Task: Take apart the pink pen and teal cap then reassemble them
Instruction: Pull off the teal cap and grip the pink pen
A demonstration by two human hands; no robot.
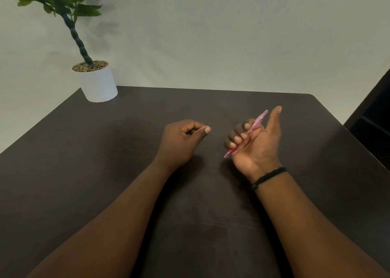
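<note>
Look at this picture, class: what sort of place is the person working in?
Probably a plain indoor room, an office or study. A dark table stands against a bare pale wall, with a potted plant at its far left corner. The right hand holds a pink pen.

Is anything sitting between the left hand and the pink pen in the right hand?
Nothing visible: only bare table lies between the left hand and the pink pen, which the right hand grips.

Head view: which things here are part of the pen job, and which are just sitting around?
Job:
pink pen, gripped in the right hand
left hand, curled; teal cap not visible

Just there:
potted plant, far left corner
black wristband
dark table
</note>
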